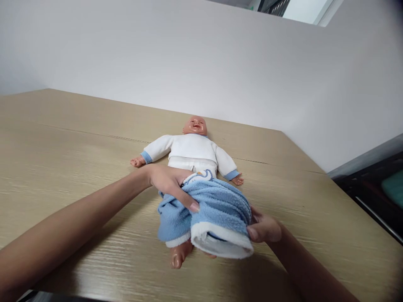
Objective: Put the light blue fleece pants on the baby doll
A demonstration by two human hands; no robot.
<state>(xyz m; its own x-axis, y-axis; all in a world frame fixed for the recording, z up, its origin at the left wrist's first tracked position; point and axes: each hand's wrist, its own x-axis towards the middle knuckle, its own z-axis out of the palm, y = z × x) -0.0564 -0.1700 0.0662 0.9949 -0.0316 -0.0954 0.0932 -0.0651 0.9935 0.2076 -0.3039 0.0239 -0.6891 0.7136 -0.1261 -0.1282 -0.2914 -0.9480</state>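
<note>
While the baby doll (192, 144) is laid on its back near the middle of the wooden counter (63, 138), its head is pointed toward the white wall (157, 54) and its legs toward the camera in the head view. A white jumper (189, 147) with blue cuffs is worn on the upper body, and both small arms are spread out to the sides on the wood. The blue trousers (220, 201), made of fleece with white cuffs, are bunched over the doll's hips and legs. The left hand (170, 182) is closed on the trousers at the waistband, with the thumb laid across the fabric and the fingers tucked beneath it. The right hand (264, 228) is closed on the wide white cuff of one trouser leg, with the thumb on the outside and the fingers hidden under the cloth. One bare foot (178, 258) is seen poking out of the other leg, just above the counter. At the far right edge a dark surface (371, 188) with something teal on it is partly shown.
</note>
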